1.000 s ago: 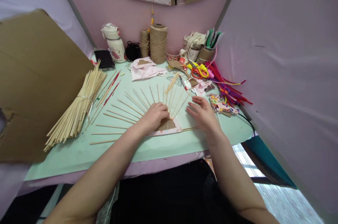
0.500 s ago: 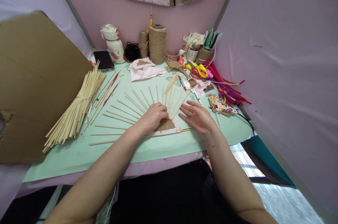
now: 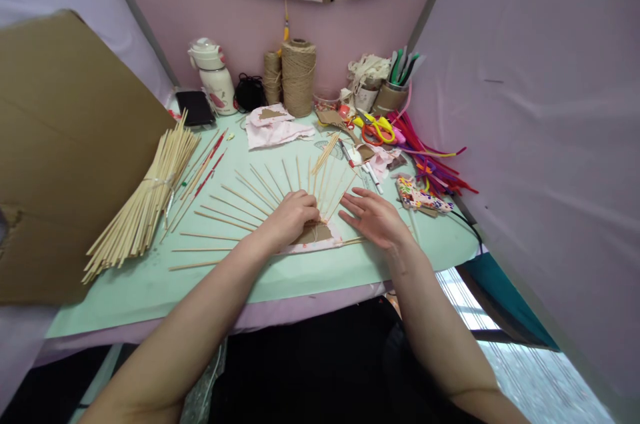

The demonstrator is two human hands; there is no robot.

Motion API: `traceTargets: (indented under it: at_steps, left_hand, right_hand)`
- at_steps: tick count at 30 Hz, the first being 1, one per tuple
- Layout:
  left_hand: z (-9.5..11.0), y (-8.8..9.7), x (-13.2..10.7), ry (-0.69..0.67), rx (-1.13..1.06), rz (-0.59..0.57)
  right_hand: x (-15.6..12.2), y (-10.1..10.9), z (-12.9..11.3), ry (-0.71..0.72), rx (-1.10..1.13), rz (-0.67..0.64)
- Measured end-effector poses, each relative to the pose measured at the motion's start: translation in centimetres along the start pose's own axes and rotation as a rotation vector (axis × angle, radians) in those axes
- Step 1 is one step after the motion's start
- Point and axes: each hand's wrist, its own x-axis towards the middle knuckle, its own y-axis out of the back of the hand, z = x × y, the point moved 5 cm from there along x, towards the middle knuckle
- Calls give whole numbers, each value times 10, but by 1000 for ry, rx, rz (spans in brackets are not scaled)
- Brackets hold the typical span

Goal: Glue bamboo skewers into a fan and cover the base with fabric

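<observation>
A half-round cardboard piece (image 3: 319, 235) edged with pink cloth lies near the front of the pale green table top (image 3: 280, 277). Thin wooden sticks (image 3: 235, 201) fan out from it. My left hand (image 3: 291, 216) presses down on the cardboard and stick ends, fingers curled. My right hand (image 3: 376, 216) lies flat and open just right of the fan, fingertips near the rightmost sticks, holding nothing.
A tied bundle of sticks (image 3: 145, 201) lies left, beside a big cardboard sheet (image 3: 65, 144). At the back stand a flask (image 3: 216, 81), phone (image 3: 195, 108), twine spools (image 3: 299, 77), pen cup (image 3: 390, 97), scissors (image 3: 375, 131). Pipe cleaners (image 3: 430, 161) and a patterned glue gun (image 3: 420, 199) lie right.
My right hand slid left and down toward the fan and came to rest flat on the table. My left hand stayed on the cardboard piece.
</observation>
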Motion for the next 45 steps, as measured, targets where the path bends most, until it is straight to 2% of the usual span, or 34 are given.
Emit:
traceTargets:
  at_steps: [22, 25, 29, 31, 32, 38, 45]
  left_hand:
    - [1, 0, -2, 1, -8, 18]
    - [2, 1, -1, 5, -13, 10]
    - [1, 1, -1, 8, -10, 3]
    - [0, -1, -2, 3, -3, 5]
    - [0, -1, -2, -2, -1, 9]
    - [-2, -3, -1, -7, 5, 16]
    - [0, -1, 0, 7, 9, -2]
  right_hand:
    - [0, -1, 1, 0, -54, 4]
    - [4, 3, 1, 77, -244, 33]
    - [9, 2, -5, 386, -806, 23]
    - [9, -2, -6, 501, -985, 12]
    - [9, -3, -6, 516, -1022, 13]
    - [15, -10, 4, 318, -951, 32]
    - [25, -12, 10, 301, -907, 25]
